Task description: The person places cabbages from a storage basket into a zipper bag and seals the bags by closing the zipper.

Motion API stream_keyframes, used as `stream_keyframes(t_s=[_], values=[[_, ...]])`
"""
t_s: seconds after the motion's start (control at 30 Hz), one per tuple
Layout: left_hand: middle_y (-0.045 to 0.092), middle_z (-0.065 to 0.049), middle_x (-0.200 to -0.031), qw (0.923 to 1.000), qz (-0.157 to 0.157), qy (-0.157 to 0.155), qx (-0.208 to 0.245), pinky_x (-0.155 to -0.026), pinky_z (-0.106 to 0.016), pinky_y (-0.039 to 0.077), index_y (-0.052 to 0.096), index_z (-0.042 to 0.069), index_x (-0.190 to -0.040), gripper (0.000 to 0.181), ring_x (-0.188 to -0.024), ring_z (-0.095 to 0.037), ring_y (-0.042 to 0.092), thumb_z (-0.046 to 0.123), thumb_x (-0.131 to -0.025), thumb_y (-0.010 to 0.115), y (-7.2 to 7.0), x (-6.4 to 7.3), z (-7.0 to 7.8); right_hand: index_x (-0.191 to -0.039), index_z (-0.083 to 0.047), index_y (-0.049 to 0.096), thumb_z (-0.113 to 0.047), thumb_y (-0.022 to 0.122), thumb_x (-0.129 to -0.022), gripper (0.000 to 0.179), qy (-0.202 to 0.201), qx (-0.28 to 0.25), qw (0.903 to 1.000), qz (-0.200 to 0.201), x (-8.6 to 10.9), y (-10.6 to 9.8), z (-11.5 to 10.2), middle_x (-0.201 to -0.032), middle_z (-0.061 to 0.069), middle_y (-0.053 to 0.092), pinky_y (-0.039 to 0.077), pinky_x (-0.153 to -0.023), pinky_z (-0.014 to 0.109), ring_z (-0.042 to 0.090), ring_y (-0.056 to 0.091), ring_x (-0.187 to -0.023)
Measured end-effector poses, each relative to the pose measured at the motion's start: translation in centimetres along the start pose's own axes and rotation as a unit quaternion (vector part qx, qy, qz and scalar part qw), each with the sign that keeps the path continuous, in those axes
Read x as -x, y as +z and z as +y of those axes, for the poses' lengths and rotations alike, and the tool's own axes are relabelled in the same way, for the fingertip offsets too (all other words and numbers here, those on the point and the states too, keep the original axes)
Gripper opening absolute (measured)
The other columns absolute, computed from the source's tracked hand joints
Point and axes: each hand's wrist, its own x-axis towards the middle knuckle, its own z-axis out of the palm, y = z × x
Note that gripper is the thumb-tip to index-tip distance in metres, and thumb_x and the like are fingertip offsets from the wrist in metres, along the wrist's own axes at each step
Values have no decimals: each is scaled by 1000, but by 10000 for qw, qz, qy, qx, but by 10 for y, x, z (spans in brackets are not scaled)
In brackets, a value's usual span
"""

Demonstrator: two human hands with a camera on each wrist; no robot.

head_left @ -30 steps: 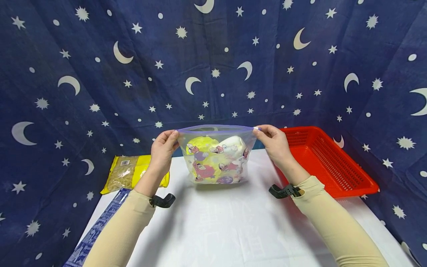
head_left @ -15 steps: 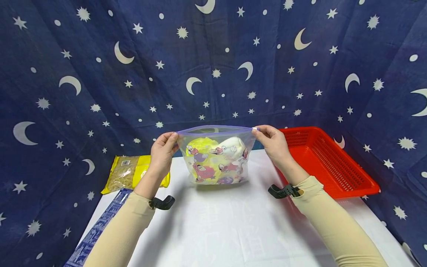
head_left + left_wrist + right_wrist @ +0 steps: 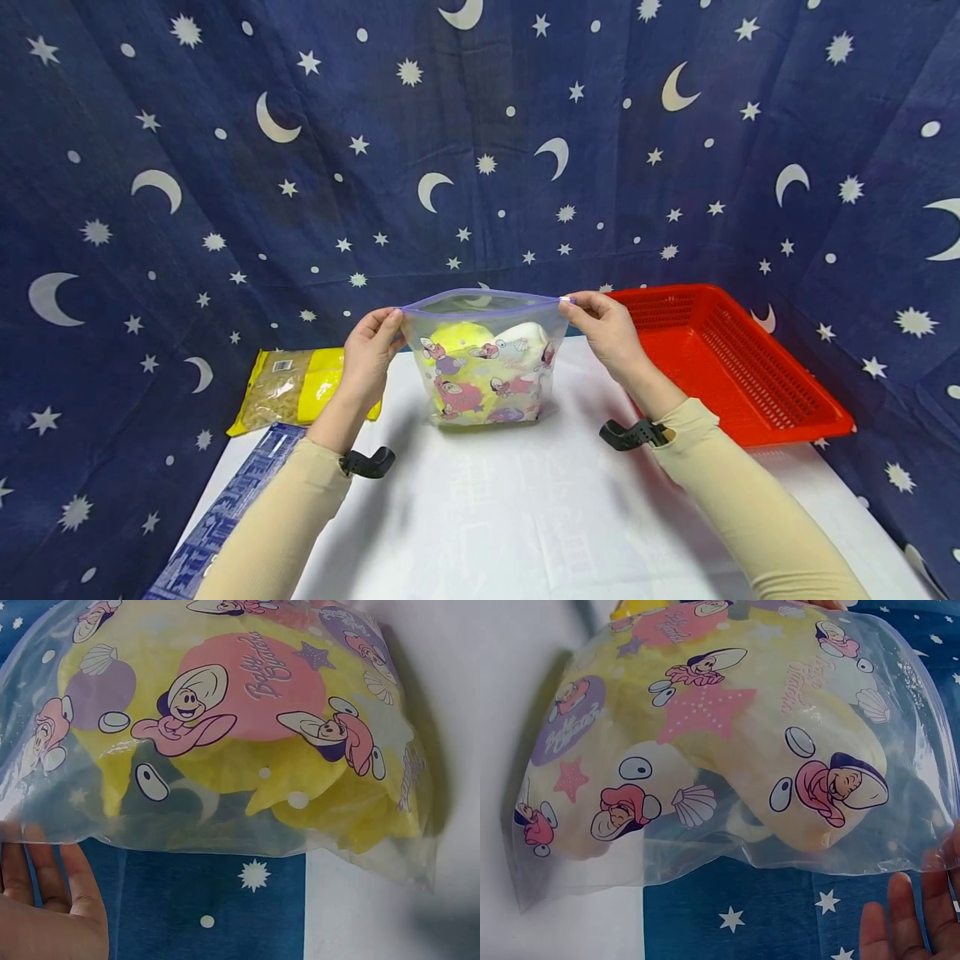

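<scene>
A clear zip bag (image 3: pixel 487 371) with a purple zip edge and pink and purple cartoon prints stands upright on the white table. Inside it are a yellow thing (image 3: pixel 461 337) and a white one (image 3: pixel 528 337), both soft-looking, their kind unclear through the printed film. My left hand (image 3: pixel 371 350) pinches the top left corner of the bag. At the top right corner, by a white slider, my right hand (image 3: pixel 607 333) pinches the zip edge. Between the two hands the bag's mouth gapes a little. Both wrist views show the bag's printed side close up, with fingers at its edge.
A red plastic basket (image 3: pixel 750 429) stands on the right of the table. At the back left lies a yellow packet (image 3: pixel 273 392) with a see-through window. A blue patterned strip (image 3: pixel 225 517) runs along the left edge. A dark blue star-and-moon curtain (image 3: pixel 480 125) hangs behind.
Both hands have lowered slightly and drawn a little closer together, still pinching the corners. The bag's top edge has dropped, and its mouth bows wider.
</scene>
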Motion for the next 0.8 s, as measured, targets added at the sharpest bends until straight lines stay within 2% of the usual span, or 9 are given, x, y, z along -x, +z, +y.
stream_keyframes(t_s=[0.3,0.47,0.63,0.8], values=[[68,1,-97,9995,-8,-2,330,-92,-33,53,65,11,-106,10,-95,-15,62,19,-101,66,1,-3,-9,-115,11,67,-18,72,-97,34,142,-246,9996,-21,-3,1,9,-92,-5,65,52,-82,21,11,62,-86],[67,0,-100,9987,-58,-114,485,-94,-31,53,63,8,-109,9,-98,-15,63,13,-101,65,1,-3,-13,-115,13,65,-17,71,-98,34,130,-330,9994,-26,-5,4,10,-93,-3,67,54,-83,19,10,63,-86],[68,0,-98,9991,-24,-106,413,-97,-34,52,64,6,-110,13,-97,-16,62,15,-101,65,-1,-4,-16,-115,12,65,-17,69,-99,32,111,-338,9994,-33,-6,5,9,-99,2,71,55,-85,21,10,64,-89],[67,0,-97,9996,21,-76,267,-99,-36,52,65,6,-109,15,-94,-15,61,20,-102,65,-6,-4,-16,-115,12,64,-14,68,-99,31,127,-456,9989,54,-5,2,8,-97,0,72,56,-84,21,9,66,-87]])
